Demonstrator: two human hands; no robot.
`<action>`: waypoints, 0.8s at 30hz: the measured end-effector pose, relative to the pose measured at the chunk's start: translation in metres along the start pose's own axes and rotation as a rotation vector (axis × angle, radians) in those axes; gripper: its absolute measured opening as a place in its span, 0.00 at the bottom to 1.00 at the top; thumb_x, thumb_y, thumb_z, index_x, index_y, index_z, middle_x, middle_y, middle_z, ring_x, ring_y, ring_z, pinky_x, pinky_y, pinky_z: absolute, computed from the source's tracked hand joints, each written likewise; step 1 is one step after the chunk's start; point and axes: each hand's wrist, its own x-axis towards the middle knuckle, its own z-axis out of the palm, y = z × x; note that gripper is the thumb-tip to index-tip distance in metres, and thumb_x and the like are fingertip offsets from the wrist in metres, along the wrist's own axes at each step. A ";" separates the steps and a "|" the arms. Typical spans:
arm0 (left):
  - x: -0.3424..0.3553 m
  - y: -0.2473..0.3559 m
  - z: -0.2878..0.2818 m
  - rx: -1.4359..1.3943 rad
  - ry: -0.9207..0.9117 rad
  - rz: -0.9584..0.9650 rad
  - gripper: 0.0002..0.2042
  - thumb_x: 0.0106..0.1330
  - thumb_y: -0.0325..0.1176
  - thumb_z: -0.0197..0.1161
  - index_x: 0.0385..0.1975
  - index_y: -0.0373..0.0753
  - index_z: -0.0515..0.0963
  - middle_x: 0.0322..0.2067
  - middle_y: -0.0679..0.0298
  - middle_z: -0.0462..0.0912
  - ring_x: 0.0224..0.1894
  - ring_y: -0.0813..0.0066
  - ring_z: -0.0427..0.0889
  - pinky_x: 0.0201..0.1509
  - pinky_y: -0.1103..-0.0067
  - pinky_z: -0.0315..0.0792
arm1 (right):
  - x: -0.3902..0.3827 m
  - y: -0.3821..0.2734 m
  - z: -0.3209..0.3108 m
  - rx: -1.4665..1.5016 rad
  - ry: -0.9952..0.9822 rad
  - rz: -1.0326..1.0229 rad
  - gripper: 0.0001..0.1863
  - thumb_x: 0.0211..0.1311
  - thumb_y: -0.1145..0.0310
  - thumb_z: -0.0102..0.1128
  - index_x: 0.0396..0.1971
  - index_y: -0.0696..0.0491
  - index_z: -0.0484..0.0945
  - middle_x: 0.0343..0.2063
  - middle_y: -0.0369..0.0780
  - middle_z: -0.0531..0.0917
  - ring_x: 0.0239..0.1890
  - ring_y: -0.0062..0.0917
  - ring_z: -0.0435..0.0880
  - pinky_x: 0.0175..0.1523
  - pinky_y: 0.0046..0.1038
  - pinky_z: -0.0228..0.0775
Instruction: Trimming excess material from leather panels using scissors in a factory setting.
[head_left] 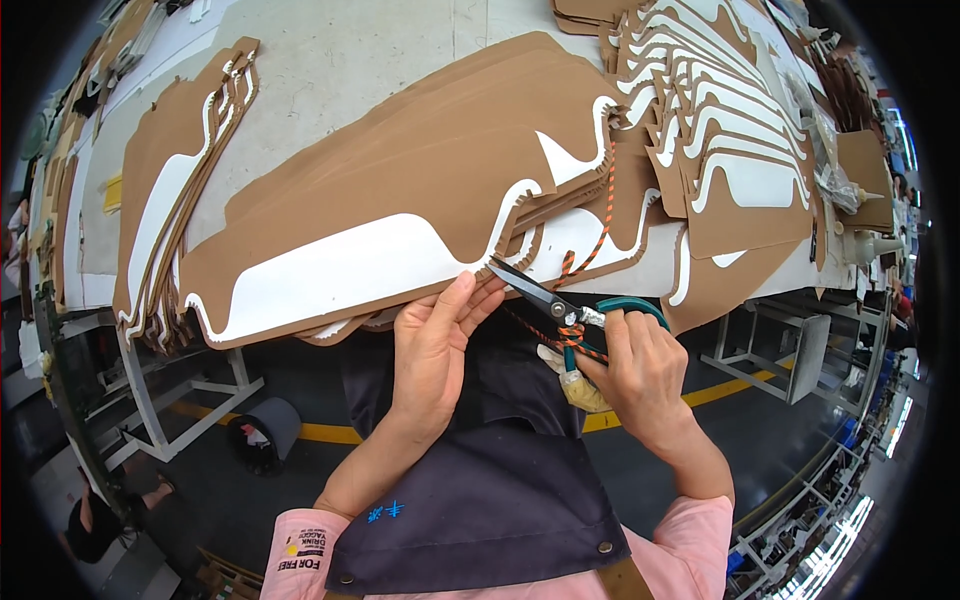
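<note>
My left hand (435,340) pinches the near edge of a large brown sheet (350,190) between thumb and fingers. A white curved panel (330,268) lies on that sheet, and short cuts notch the sheet's curved edge on the right. In my right hand (640,365) are dark-bladed scissors (535,293) with green handles. Their tips meet the sheet's edge just right of my left fingertips. An orange-and-black cord (607,210) is wound round the scissors and runs up over the sheets. Pale yellow padding (585,392) wraps one handle loop.
More brown-and-white pieces stand in a fanned stack (750,180) at the right and a narrow stack (170,195) at the left. The pale table (330,90) ends close to my body. A dark bin (265,435) stands on the floor, with another person (95,520) at the lower left.
</note>
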 end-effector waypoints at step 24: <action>-0.005 0.008 -0.002 0.089 -0.031 0.024 0.11 0.71 0.28 0.54 0.47 0.31 0.79 0.45 0.54 0.83 0.49 0.66 0.82 0.57 0.73 0.75 | -0.001 -0.007 0.004 0.133 0.024 0.098 0.24 0.37 0.65 0.74 0.34 0.61 0.74 0.20 0.39 0.70 0.21 0.29 0.73 0.23 0.28 0.64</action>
